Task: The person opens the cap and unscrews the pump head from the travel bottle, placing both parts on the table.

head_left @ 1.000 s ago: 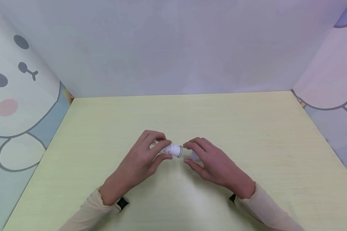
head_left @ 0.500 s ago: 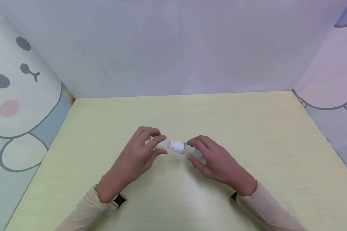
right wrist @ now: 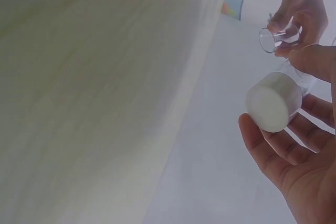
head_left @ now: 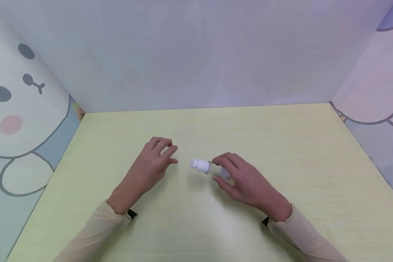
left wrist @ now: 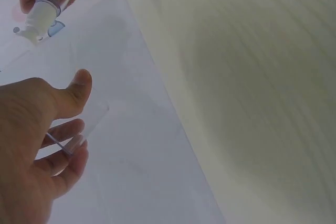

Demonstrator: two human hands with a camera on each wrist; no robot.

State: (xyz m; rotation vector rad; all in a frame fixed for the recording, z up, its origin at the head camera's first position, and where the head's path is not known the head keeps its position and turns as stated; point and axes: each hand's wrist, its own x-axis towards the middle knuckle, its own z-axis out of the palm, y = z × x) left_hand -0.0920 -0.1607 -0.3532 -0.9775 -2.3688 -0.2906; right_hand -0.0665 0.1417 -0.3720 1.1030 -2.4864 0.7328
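In the head view, my right hand grips the clear body of a small pump bottle that lies tilted on its side in the air, its white pump head pointing left. The bottle's round white base faces the camera in the right wrist view. To its left, my left hand holds a clear cap between thumb and fingers. The cap's open round rim shows in the right wrist view, pointing toward the bottle. A gap separates cap and pump head.
A pale wood table lies under both hands. Behind it rises a plain grey-white wall panel. Side panels with cartoon animal drawings flank the left and right edges.
My left hand has pulled the clear cap off the pump head, moving left and away. The white pump head, earlier partly inside the cap, is now bare. My right hand has shifted slightly right.
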